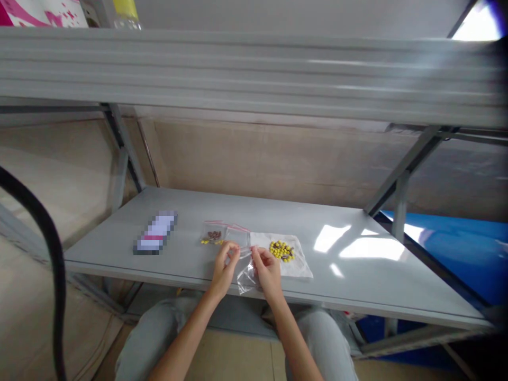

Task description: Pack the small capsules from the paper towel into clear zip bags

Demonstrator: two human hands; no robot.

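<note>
Between my two hands hangs a small clear zip bag [246,276], pinched along its top edge. My left hand [226,264] closes thumb and fingers on one side of it, and my right hand [266,266] grips the other side. No contents can be made out in this bag. Just right of my right hand, a white tissue [299,264] carries a heap of yellow and dark beads [281,251]. Beyond my left hand lies another zip bag [222,225] with a red-edged top. Brown pieces [214,235] show in it, with yellow ones along its lower edge.
A phone with a blurred screen [156,233] lies on the grey shelf table [349,286] to the left. Overhead, a ribbed metal shelf [254,74] spans the view. Slanted posts [400,185] stand at both ends, and a black cable [55,264] curves down at far left.
</note>
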